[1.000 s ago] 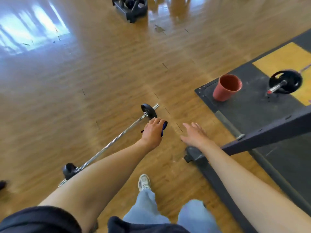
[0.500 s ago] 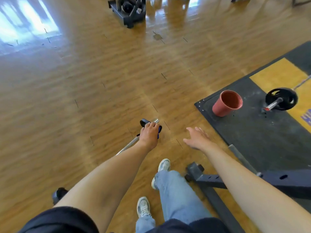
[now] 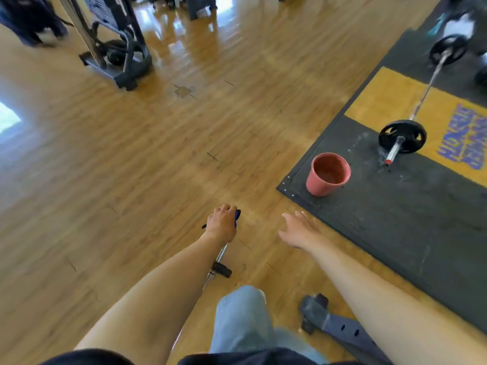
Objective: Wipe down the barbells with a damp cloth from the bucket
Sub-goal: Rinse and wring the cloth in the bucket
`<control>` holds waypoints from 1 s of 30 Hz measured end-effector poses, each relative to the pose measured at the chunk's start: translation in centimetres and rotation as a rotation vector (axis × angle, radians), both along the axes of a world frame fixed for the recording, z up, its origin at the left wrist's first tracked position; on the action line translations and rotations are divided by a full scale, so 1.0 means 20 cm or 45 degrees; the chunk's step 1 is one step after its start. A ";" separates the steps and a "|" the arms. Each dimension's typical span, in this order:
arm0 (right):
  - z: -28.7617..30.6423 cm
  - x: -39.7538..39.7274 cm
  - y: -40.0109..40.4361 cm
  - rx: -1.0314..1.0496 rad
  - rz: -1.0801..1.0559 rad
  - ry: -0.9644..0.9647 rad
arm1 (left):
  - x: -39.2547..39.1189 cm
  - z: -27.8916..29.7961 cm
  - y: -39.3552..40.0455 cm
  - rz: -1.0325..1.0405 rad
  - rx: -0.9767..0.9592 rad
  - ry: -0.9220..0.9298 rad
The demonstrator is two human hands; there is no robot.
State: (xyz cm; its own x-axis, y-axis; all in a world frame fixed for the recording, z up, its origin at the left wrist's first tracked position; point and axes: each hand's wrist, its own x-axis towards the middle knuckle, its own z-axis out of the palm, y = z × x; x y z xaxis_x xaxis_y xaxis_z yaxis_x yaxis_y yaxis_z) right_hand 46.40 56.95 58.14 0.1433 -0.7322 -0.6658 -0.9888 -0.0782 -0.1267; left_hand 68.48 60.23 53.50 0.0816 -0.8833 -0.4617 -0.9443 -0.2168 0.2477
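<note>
Left hand [image 3: 222,223] at the six o'clock of the view, grip clamped on a blue cloth [image 3: 237,216] wrapped round the shaft of a small barbell [image 3: 220,262] lying on the wooden floor [image 3: 131,167]. Cloth peeking out at the one o'clock side of the knuckles; shaft and a small black plate showing just below the wrist, toward six o'clock. Right hand [image 3: 299,230] just to the three o'clock of the left, grip apart, fingers spread, holding nothing, hovering over the floor. Red bucket [image 3: 328,173] upright near the corner of the black mat [image 3: 395,219], at one o'clock from the right hand, well apart from both hands. Second barbell [image 3: 403,137] on the mat at two o'clock from the bucket, black plate at its near end. Dark rack [image 3: 116,48] at eleven o'clock, far across the floor. Jeans-clad knee [image 3: 242,312] at the bottom.
</note>
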 end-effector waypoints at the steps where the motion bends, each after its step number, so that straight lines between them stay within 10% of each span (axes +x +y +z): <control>1: 0.00 -0.01 -0.07 0.007 -0.029 0.006 | 0.00 -0.01 -0.11 -0.036 0.000 0.000; 17: -0.37 -0.13 -1.67 -0.018 -0.636 0.074 | -0.47 -0.44 -2.19 -0.714 -0.081 0.148; 30: -0.90 -0.71 -2.47 0.005 -0.947 -0.033 | -1.22 -0.83 -3.04 -1.115 0.074 0.144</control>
State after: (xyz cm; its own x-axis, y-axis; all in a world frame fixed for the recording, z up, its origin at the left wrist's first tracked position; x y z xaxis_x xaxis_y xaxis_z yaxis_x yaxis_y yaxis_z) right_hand 32.26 7.53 40.14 -0.3735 -0.6395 -0.6719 -0.7773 0.6111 -0.1495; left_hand 44.12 -0.51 36.88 -0.6623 -0.5820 -0.4718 -0.7473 0.5579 0.3609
